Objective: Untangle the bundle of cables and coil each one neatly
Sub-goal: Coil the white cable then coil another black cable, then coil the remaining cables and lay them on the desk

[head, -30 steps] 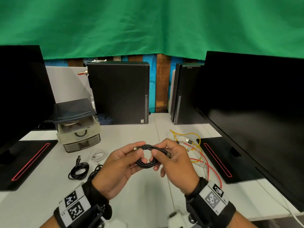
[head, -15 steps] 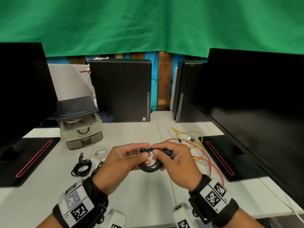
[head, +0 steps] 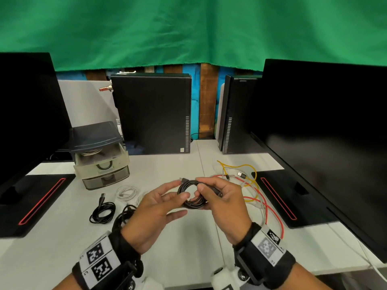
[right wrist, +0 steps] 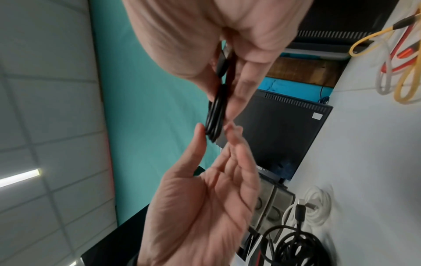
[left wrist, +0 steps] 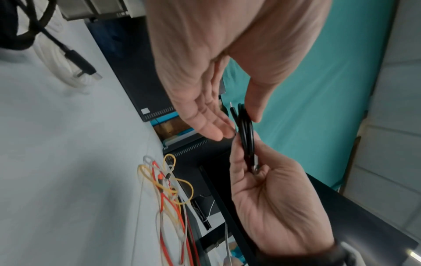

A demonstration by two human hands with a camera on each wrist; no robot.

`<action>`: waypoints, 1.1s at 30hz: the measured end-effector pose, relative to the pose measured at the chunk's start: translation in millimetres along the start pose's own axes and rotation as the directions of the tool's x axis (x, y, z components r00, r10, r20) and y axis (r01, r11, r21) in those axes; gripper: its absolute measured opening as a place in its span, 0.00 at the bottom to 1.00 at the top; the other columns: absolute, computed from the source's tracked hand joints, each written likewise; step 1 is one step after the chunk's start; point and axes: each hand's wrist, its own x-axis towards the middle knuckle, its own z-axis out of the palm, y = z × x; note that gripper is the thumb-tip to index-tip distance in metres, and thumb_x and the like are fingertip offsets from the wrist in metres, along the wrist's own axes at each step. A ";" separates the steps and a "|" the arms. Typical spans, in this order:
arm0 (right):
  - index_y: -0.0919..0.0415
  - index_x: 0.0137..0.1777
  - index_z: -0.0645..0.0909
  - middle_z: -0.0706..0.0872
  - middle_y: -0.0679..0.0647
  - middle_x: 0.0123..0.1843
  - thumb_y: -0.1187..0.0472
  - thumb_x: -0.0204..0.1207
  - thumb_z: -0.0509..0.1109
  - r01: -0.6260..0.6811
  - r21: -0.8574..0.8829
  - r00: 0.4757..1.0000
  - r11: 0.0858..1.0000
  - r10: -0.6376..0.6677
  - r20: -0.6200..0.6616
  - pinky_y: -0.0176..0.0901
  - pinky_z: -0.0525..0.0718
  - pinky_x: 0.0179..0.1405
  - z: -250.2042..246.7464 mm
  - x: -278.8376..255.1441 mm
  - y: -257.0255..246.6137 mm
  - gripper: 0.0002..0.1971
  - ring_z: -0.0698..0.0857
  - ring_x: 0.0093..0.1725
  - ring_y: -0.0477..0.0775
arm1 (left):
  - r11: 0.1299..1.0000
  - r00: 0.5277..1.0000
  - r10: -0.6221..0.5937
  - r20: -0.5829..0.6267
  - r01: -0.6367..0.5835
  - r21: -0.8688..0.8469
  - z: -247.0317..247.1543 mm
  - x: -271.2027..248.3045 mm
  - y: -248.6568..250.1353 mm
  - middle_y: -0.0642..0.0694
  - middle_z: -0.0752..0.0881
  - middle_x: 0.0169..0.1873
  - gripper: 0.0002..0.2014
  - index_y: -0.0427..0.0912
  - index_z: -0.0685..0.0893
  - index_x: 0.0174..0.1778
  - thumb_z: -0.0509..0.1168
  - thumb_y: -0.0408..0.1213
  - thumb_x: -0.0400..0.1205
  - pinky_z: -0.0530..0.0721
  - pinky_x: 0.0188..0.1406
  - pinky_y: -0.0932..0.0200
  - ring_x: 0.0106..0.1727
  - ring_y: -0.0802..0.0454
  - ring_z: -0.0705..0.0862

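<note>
Right now, head view: black coil (head: pixel 191 194) held above worktop (head: pixel 178 243), between both hands at centre. Right hand (head: pixel 223 203) pinching coil's right side, thumb and fingers curled round the strands, plug end poking out past the fingers. Left hand (head: pixel 156 208) just left of coil, fingers straight and spread, fingertips near or touching the loop; contact hard to call. Tangle (head: pixel 248 192) of yellow, red and white cables lying on worktop right of the hands, partly behind right hand. Two coiled black cables (head: pixel 103 212) and a white coil (head: pixel 126 192) lying on worktop left of the hands. Drawer box (head: pixel 100 155) behind those, two PC towers (head: pixel 151 114) at back, monitors on both sides, green cloth above.

Left wrist view: left hand (left wrist: pixel 216 59) open, fingers straight, thumb apart from them; black coil (left wrist: pixel 246 133) edge-on between thumb tip and fingertips. Right hand (left wrist: pixel 278 205) below, grip clamped on coil's lower part. Tangle (left wrist: pixel 168 196) on worktop.

Right wrist view: right hand (right wrist: pixel 212 36) clamped on coil (right wrist: pixel 216 109), thumb and fingers pressed to either side. Left hand (right wrist: pixel 200 203) opposite, palm open, fingertips by coil's far end. White coil (right wrist: pixel 318 207) and black cable at lower right.
</note>
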 end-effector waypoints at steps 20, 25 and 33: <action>0.54 0.51 0.90 0.91 0.53 0.35 0.70 0.80 0.72 0.114 -0.159 0.992 0.981 -0.120 -0.029 0.38 0.81 0.21 3.7 -7.8 8.1 0.11 0.83 0.27 0.45 | 0.968 0.993 -0.114 0.009 0.113 -0.226 12.1 -2.9 -0.1 0.40 0.91 0.41 0.14 0.40 0.93 0.39 0.66 0.44 0.79 0.80 0.48 0.57 0.42 0.51 0.90; 0.53 0.52 0.91 0.93 0.55 0.42 0.71 0.80 0.71 0.096 -0.147 0.993 0.984 -0.085 0.081 0.40 0.87 0.27 -0.6 -3.8 3.4 0.12 0.90 0.38 0.54 | 0.973 0.980 -0.198 -0.002 0.196 -0.121 2.6 0.7 13.6 0.46 0.85 0.31 0.15 0.35 0.89 0.51 0.70 0.42 0.75 0.81 0.33 0.62 0.33 0.53 0.87; 0.62 0.54 0.90 0.94 0.61 0.46 0.72 0.79 0.72 -0.040 -0.101 0.977 0.994 0.060 0.204 0.40 0.86 0.31 -2.8 -3.5 3.1 0.09 0.90 0.43 0.59 | 0.974 0.979 -0.201 -0.027 0.203 0.098 -6.5 2.1 15.9 0.45 0.78 0.28 0.13 0.31 0.89 0.47 0.65 0.37 0.84 0.72 0.37 0.55 0.27 0.52 0.77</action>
